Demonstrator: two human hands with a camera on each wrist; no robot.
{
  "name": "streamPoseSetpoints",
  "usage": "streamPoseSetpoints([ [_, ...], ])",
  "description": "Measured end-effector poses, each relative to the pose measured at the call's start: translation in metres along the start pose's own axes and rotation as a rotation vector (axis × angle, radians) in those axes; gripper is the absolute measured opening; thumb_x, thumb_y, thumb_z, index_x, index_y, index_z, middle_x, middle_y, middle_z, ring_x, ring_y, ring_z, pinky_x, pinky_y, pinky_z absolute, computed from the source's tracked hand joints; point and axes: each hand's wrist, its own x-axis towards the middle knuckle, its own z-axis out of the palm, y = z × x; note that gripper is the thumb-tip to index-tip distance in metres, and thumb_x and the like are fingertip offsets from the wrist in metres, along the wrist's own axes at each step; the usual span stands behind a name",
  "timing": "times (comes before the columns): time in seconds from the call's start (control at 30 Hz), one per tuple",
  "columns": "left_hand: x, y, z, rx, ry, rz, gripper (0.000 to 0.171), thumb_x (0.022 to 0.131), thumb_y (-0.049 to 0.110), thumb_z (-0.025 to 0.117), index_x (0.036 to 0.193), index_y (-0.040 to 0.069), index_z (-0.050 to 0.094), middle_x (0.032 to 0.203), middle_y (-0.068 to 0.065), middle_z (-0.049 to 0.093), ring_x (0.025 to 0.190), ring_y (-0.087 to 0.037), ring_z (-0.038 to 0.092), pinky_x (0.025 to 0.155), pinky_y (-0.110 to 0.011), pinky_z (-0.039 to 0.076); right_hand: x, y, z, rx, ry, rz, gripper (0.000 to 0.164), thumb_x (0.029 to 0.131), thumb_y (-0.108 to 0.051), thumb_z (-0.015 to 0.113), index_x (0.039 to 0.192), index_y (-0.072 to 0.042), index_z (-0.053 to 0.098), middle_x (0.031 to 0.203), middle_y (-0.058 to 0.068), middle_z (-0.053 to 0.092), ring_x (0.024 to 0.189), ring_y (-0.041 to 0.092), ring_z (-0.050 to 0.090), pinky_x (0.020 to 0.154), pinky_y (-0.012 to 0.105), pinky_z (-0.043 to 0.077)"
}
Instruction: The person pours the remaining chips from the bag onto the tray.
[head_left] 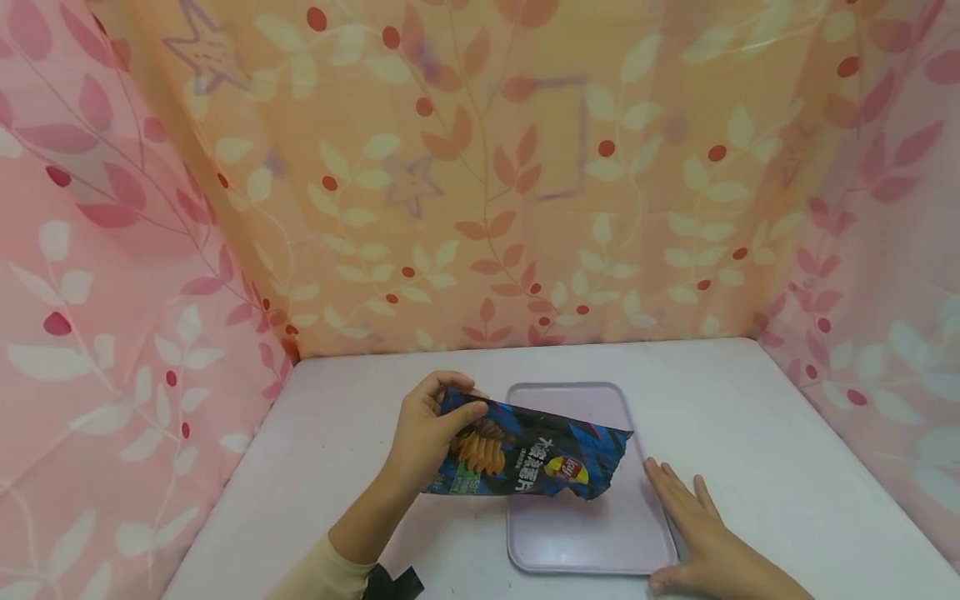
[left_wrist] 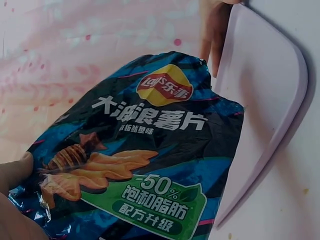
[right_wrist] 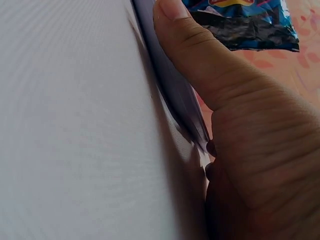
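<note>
My left hand [head_left: 431, 433] pinches one end of a dark blue chip bag [head_left: 517, 454], thumb on the printed front. The bag is tilted over a pale purple tray [head_left: 592, 542], its far end uneven and notched. In the left wrist view the bag [left_wrist: 150, 135] shows a yellow and red logo, white lettering and a picture of wavy chips. My right hand [head_left: 701, 533] lies along the tray's right edge with fingers spread and straight. The right wrist view has the thumb of that hand [right_wrist: 240, 100] at the rim of the tray [right_wrist: 172, 75].
The tray lies on a white table [head_left: 360, 408]. An orange leaf-patterned curtain [head_left: 480, 208] hangs behind, with pink patterned sheets [head_left: 97, 333] at both sides. A black strap or object [head_left: 393, 583] shows below the left wrist.
</note>
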Motion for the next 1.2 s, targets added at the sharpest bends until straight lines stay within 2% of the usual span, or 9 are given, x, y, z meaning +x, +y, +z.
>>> streamPoseSetpoints([
  [0.17, 0.007, 0.009, 0.000, -0.007, -0.027, 0.011, 0.026, 0.091, 0.016, 0.080, 0.113, 0.014, 0.066, 0.111, -0.009, 0.067, 0.109, -0.025, 0.064, 0.085, -0.029, 0.059, 0.002, -0.001, -0.002, -0.009, 0.015, -0.031, 0.136, 0.064, -0.068, 0.083, 0.166, -0.013, 0.011, 0.169, 0.019, 0.021, 0.149, -0.014, -0.015, 0.112, 0.018, -0.029],
  [0.47, 0.021, 0.020, -0.004, 0.022, -0.032, -0.011, 0.022, 0.091, 0.014, 0.079, 0.110, 0.014, 0.067, 0.110, -0.009, 0.069, 0.110, -0.024, 0.063, 0.089, -0.029, 0.057, 0.006, -0.001, -0.003, -0.058, 0.029, -0.024, 0.136, 0.063, -0.074, 0.080, 0.166, -0.015, 0.013, 0.167, 0.019, 0.027, 0.150, -0.012, -0.012, 0.114, 0.019, -0.027],
  [0.6, 0.025, 0.019, -0.007, 0.046, -0.043, -0.032, 0.021, 0.092, 0.015, 0.078, 0.110, 0.015, 0.068, 0.113, -0.007, 0.067, 0.116, -0.022, 0.060, 0.093, -0.029, 0.056, 0.004, 0.000, 0.001, -0.025, -0.004, 0.009, 0.139, 0.060, -0.076, 0.079, 0.166, -0.016, 0.012, 0.166, 0.022, 0.027, 0.147, -0.017, -0.014, 0.111, 0.017, -0.029],
  [0.73, 0.038, 0.022, -0.006, 0.118, -0.077, -0.023, 0.024, 0.092, 0.022, 0.080, 0.112, 0.017, 0.068, 0.114, -0.006, 0.067, 0.109, -0.023, 0.062, 0.090, -0.030, 0.056, 0.004, -0.001, 0.000, -0.032, -0.006, 0.027, 0.138, 0.061, -0.076, 0.079, 0.166, -0.017, 0.012, 0.166, 0.022, 0.028, 0.146, -0.018, -0.015, 0.111, 0.018, -0.029],
  [0.83, 0.048, 0.027, -0.003, 0.133, -0.058, 0.003, 0.023, 0.091, 0.021, 0.080, 0.111, 0.017, 0.069, 0.116, -0.007, 0.066, 0.105, -0.024, 0.061, 0.087, -0.030, 0.056, 0.005, -0.002, -0.003, -0.041, 0.010, 0.014, 0.136, 0.063, -0.073, 0.081, 0.166, -0.018, 0.012, 0.167, 0.020, 0.027, 0.148, -0.015, -0.013, 0.113, 0.018, -0.028],
  [0.93, 0.056, 0.027, 0.000, 0.073, -0.039, 0.016, 0.021, 0.091, 0.014, 0.079, 0.110, 0.014, 0.069, 0.119, -0.011, 0.064, 0.107, -0.023, 0.059, 0.085, -0.029, 0.057, 0.005, -0.002, -0.006, -0.056, 0.025, -0.016, 0.135, 0.065, -0.070, 0.083, 0.166, -0.016, 0.012, 0.167, 0.020, 0.026, 0.150, -0.011, -0.012, 0.115, 0.018, -0.026],
  [1.07, 0.062, 0.021, 0.006, 0.008, -0.045, -0.008, 0.022, 0.091, 0.011, 0.079, 0.111, 0.012, 0.069, 0.116, -0.008, 0.063, 0.106, -0.021, 0.058, 0.084, -0.027, 0.056, 0.002, -0.003, -0.007, -0.045, 0.029, -0.014, 0.134, 0.064, -0.068, 0.084, 0.166, -0.016, 0.013, 0.166, 0.020, 0.026, 0.150, -0.011, -0.012, 0.114, 0.016, -0.025],
  [1.13, 0.062, 0.018, 0.009, -0.005, -0.024, -0.016, 0.022, 0.091, 0.013, 0.079, 0.111, 0.013, 0.069, 0.112, -0.006, 0.063, 0.102, -0.022, 0.061, 0.082, -0.027, 0.057, 0.000, -0.004, -0.006, -0.028, 0.016, 0.010, 0.134, 0.064, -0.069, 0.084, 0.166, -0.017, 0.013, 0.167, 0.020, 0.026, 0.150, -0.012, -0.012, 0.113, 0.016, -0.025],
  [1.2, 0.062, 0.016, 0.011, 0.009, -0.019, -0.006, 0.023, 0.091, 0.014, 0.079, 0.111, 0.014, 0.068, 0.113, -0.007, 0.064, 0.102, -0.021, 0.061, 0.082, -0.027, 0.056, -0.001, -0.005, -0.005, -0.006, 0.008, 0.025, 0.134, 0.064, -0.067, 0.085, 0.166, -0.018, 0.012, 0.167, 0.020, 0.025, 0.154, -0.004, -0.009, 0.114, 0.017, -0.026],
])
